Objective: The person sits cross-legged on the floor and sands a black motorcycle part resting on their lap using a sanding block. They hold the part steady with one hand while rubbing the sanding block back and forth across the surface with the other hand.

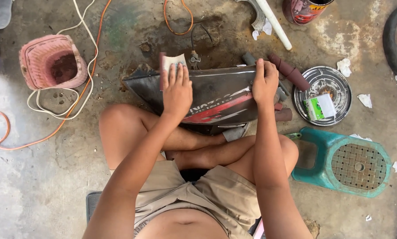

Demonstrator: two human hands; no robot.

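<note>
The dark motorcycle side panel, black with a red stripe, lies across the crossed legs of a person seated on the concrete floor, its far edge resting near the stained patch of ground. The left hand lies flat on the panel's left end, fingers stretched out and pressing a folded sheet of sandpaper against the surface. The right hand curls closed over the panel's upper right edge, steadying it.

Judging from this, the sanding of the panel is under way at its left end; the stroke that follows would call for even pressure under the flat palm while the other hand keeps the panel from sliding.

Just beyond the right hand lie rolls of dark red sandpaper. Further right are a round metal cover holding a small green box, and a teal plastic stool. To the left stand a pink basket and looped white and orange cables.
</note>
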